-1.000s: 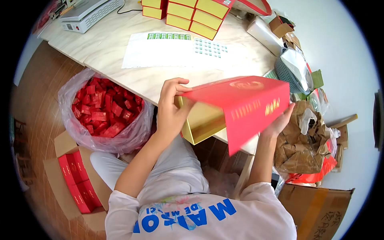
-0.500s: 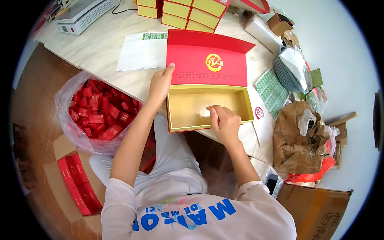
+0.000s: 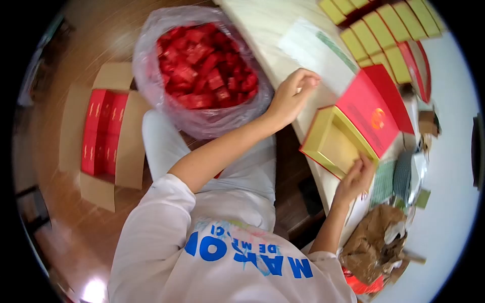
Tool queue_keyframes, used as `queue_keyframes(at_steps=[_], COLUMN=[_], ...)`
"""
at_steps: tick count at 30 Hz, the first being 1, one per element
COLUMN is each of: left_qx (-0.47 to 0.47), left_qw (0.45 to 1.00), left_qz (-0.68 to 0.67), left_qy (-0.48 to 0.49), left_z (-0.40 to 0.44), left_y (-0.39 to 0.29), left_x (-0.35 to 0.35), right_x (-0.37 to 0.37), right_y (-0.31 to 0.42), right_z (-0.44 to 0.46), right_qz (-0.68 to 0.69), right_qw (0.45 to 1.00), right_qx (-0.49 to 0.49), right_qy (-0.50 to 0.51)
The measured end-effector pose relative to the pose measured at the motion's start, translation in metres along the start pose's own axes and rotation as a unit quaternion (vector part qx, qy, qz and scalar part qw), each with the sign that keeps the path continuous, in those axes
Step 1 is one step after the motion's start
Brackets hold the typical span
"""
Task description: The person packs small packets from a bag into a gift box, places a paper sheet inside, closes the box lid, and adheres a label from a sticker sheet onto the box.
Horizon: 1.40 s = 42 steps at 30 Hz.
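A red gift box with a gold inside lies at the table's front edge, its lid laid back and bearing a gold emblem. No contents can be made out in its visible inside. My right hand is at its near right corner, fingers bent over the wall into the box; the exact grip is partly hidden. To the left of the box, my left hand hovers over the table edge, thumb and loosely bent fingers apart, with nothing visible in it.
Beside my leg stands a clear plastic bag full of small red packets. An open carton with red boxes is on the floor. Yellow-and-red boxes, a white sheet and a brown paper bag are on the table.
My left hand has let go of the box's lid side and moved left toward the bag. My right hand stays at the box. The view has swung left.
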<state>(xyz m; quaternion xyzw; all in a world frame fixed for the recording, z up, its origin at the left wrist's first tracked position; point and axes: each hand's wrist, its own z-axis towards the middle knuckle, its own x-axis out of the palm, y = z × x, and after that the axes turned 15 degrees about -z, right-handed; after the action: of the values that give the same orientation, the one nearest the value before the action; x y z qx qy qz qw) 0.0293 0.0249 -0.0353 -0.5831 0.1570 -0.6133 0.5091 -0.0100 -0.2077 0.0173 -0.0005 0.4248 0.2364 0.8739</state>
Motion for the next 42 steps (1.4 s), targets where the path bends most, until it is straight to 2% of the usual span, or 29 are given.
queue_keyframes(at_steps=[2,3,5,7,8,9,10,12,13,15,17,19,21,22,23,25,27,28,30,33,34,35,36,37,38,39,40,41,42], left_qx=[0.003,0.002,-0.033,-0.048,-0.080,-0.112,-0.116,-0.179,-0.186,-0.195,-0.191,-0.229,-0.239,-0.251,-0.252,-0.231,-0.215,-0.197,-0.211,-0.233,-0.241,-0.241,-0.223,-0.205,-0.205,-0.197,-0.189,-0.180,-0.177], left_qw=[0.996,0.991,0.970,0.957,0.946,0.933,0.931,0.922,0.917,0.929,0.934,0.929,0.923,0.917,0.916,0.919,0.923,0.927,0.931,0.922,0.913,0.911,0.894,0.874,0.874,0.860,0.840,0.815,0.824], left_qz=[0.057,0.096,0.186,0.236,0.258,0.281,0.279,0.208,0.204,0.086,0.047,-0.006,-0.036,-0.060,-0.067,-0.059,-0.087,-0.106,-0.095,-0.087,-0.096,-0.096,-0.102,-0.109,-0.111,-0.192,-0.272,-0.349,-0.381], left_qy=[-0.067,-0.098,-0.150,-0.164,-0.180,-0.196,-0.206,-0.275,-0.288,-0.303,-0.299,-0.291,-0.300,-0.303,-0.304,-0.314,-0.308,-0.302,-0.284,-0.296,-0.316,-0.320,-0.375,-0.428,-0.427,-0.430,-0.429,-0.427,-0.380], left_z=[-0.016,-0.026,-0.054,-0.090,-0.107,-0.124,-0.137,-0.164,-0.174,-0.191,-0.183,-0.168,-0.156,-0.152,-0.146,-0.131,-0.126,-0.125,-0.126,-0.126,-0.124,-0.125,-0.124,-0.124,-0.121,-0.118,-0.116,-0.115,-0.114], left_y=[0.001,0.005,0.012,0.042,0.043,0.042,0.040,0.037,0.038,0.038,0.034,0.037,0.049,0.055,0.057,0.054,0.053,0.054,0.058,0.050,0.047,0.048,0.049,0.051,0.048,0.044,0.040,0.036,0.033], left_x=[-0.056,-0.085,-0.136,-0.197,-0.218,-0.234,-0.247,-0.267,-0.274,-0.285,-0.281,-0.281,-0.290,-0.293,-0.292,-0.287,-0.280,-0.278,-0.283,-0.292,-0.293,-0.293,-0.292,-0.291,-0.290,-0.291,-0.292,-0.294,-0.302], right_x=[0.004,0.014,0.040,0.086,0.117,0.145,0.190,0.260,0.295,0.340,0.369,0.384,0.391,0.388,0.389,0.354,0.337,0.328,0.314,0.313,0.316,0.316,0.316,0.315,0.307,0.307,0.307,0.307,0.303], right_y=[0.034,0.054,0.101,0.145,0.162,0.186,0.190,0.203,0.204,0.210,0.212,0.209,0.204,0.199,0.190,0.200,0.195,0.195,0.202,0.213,0.218,0.226,0.233,0.238,0.246,0.244,0.241,0.241,0.239], right_z=[0.005,0.000,-0.008,-0.014,-0.024,-0.026,-0.042,-0.063,-0.076,-0.093,-0.095,-0.090,-0.072,-0.068,-0.063,-0.045,-0.046,-0.053,-0.071,-0.083,-0.087,-0.087,-0.085,-0.080,-0.065,-0.064,-0.065,-0.065,-0.067], right_qz=[0.024,0.030,0.152,0.237,0.260,0.272,0.308,0.245,0.216,0.186,0.124,0.112,0.002,0.053,0.207,0.372,0.424,0.419,0.381,0.371,0.358,0.357,0.334,0.296,0.078,0.076,0.150,0.218,0.222], right_qw=[0.991,0.992,0.984,0.964,0.948,0.935,0.891,0.871,0.879,0.880,0.897,0.900,0.882,0.915,0.854,0.726,0.588,0.591,0.455,0.432,0.502,0.500,0.652,0.777,0.831,0.832,0.840,0.807,0.768], right_qx=[-0.064,-0.068,-0.050,-0.110,-0.056,-0.065,-0.010,-0.016,-0.035,-0.055,-0.097,-0.113,-0.081,-0.050,0.099,0.293,0.359,0.359,0.391,0.349,0.359,0.358,0.238,0.107,-0.073,-0.074,-0.258,-0.429,-0.466], right_qy=[-0.112,-0.104,-0.079,0.056,0.174,0.218,0.334,0.426,0.424,0.433,0.413,0.406,0.465,0.397,0.468,0.499,0.587,0.588,0.703,0.744,0.701,0.703,0.638,0.545,0.546,0.545,0.454,0.342,0.380])
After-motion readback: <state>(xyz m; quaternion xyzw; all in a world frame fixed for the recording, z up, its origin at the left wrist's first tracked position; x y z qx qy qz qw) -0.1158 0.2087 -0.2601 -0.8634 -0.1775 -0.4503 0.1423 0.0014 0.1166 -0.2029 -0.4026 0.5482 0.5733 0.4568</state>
